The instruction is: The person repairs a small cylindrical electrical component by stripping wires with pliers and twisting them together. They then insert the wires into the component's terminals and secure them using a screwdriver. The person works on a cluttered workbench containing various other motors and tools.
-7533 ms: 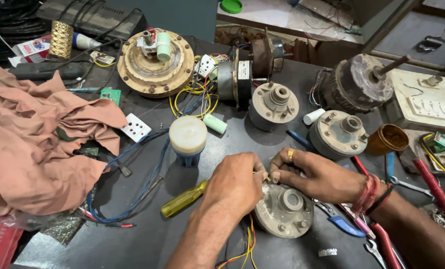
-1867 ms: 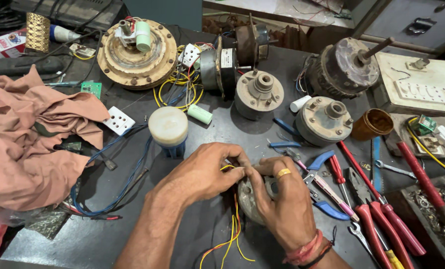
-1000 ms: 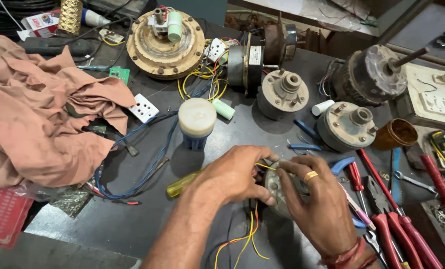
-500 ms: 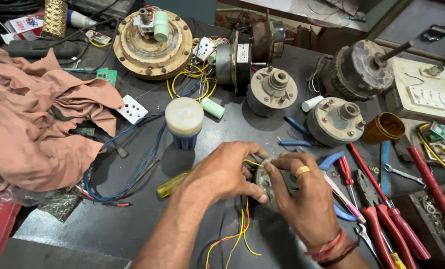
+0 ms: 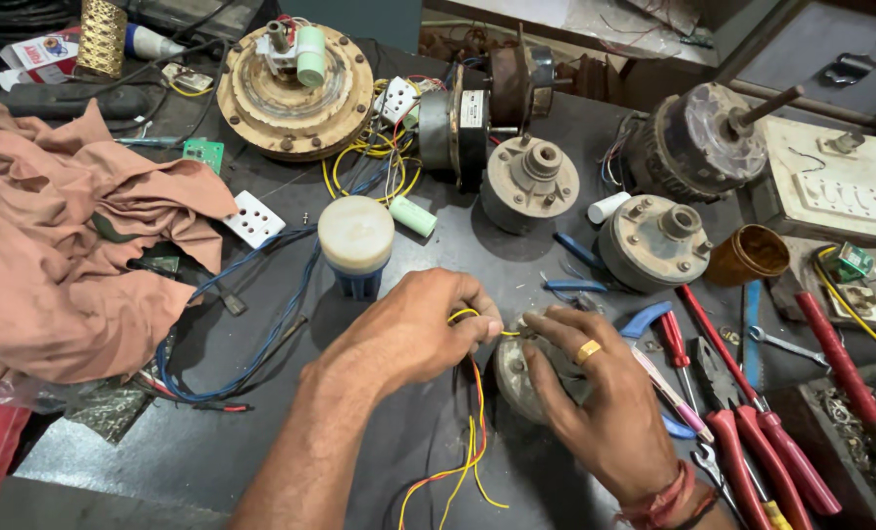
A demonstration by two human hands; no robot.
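While the right hand (image 5: 595,397) cups the small grey motor (image 5: 521,378) from above, fingers closed over its top, the left hand (image 5: 408,329) pinches a yellow wire (image 5: 462,316) just beside that hold. Red and yellow leads (image 5: 472,447) trail down below the pinch; red-handled pliers (image 5: 752,442) lie just right.

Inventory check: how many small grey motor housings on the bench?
3. One at centre back, one to its right by the brown cup, one under the right hand. Others may be hidden.
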